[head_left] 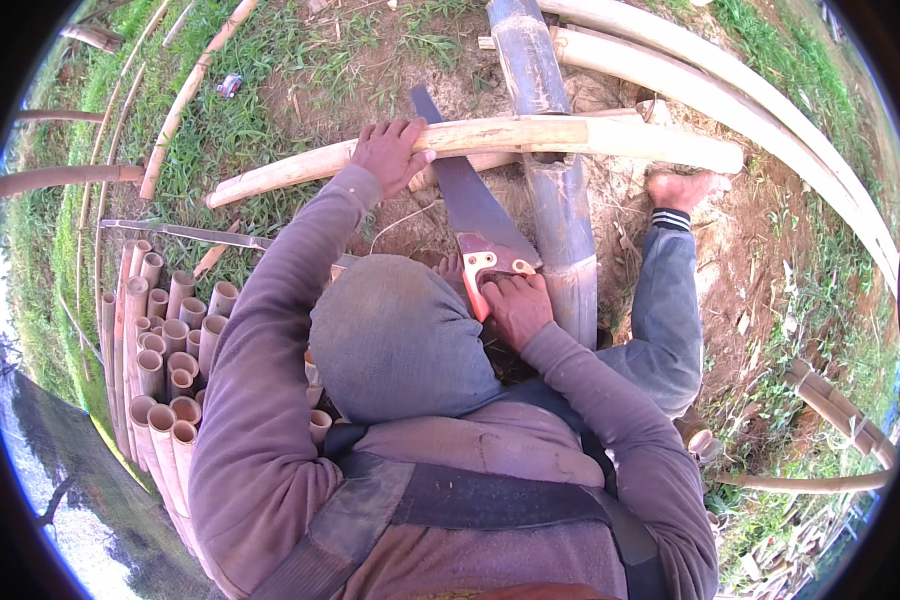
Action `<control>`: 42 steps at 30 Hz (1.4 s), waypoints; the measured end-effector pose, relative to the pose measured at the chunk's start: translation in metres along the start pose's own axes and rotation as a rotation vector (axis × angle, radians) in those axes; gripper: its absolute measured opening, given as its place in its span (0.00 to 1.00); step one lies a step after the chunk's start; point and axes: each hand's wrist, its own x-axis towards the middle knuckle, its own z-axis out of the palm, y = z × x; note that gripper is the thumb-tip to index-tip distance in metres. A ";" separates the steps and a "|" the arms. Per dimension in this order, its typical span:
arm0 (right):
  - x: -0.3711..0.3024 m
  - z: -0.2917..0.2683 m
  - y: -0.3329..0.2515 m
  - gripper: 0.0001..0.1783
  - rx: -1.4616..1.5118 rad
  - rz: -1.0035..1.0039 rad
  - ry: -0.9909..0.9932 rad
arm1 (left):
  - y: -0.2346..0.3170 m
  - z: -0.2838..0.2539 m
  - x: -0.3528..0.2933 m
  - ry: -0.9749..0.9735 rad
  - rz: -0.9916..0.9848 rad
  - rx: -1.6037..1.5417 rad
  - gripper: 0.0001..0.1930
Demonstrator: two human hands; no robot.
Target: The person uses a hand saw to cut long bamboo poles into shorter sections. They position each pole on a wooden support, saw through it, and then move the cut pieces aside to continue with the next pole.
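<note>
My left hand (390, 155) is closed over a pale bamboo pole (530, 133) that lies crosswise in front of me. My right hand (518, 308) grips the orange and dark red handle of a handsaw (475, 205). Its dark blade slants away to the upper left and crosses the pole just right of my left hand; the pole hides a short stretch of it. Under the pole runs a thick grey bamboo log (560, 210). My bare right foot (685, 188) is against the pole near its right end.
Cut bamboo tubes (175, 335) stand bundled at the left. Long pale bamboo poles (710, 85) curve along the upper right. A long flat blade-like strip (185, 233) lies above the tubes. More bamboo pieces (840, 410) are on the right, and grass and dirt surround me.
</note>
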 end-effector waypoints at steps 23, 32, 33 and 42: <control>-0.123 -0.092 0.002 0.10 0.789 0.684 0.760 | 0.001 0.006 0.003 -0.010 -0.058 -0.076 0.34; -0.117 -0.090 -0.007 0.10 0.604 0.602 0.677 | 0.000 0.011 -0.002 0.031 -0.060 -0.021 0.31; -0.116 -0.090 -0.006 0.10 0.608 0.592 0.697 | 0.000 0.013 -0.002 0.046 -0.047 -0.027 0.31; -0.082 -0.092 0.009 0.10 0.683 0.642 0.707 | -0.004 0.015 -0.002 0.070 -0.039 -0.034 0.32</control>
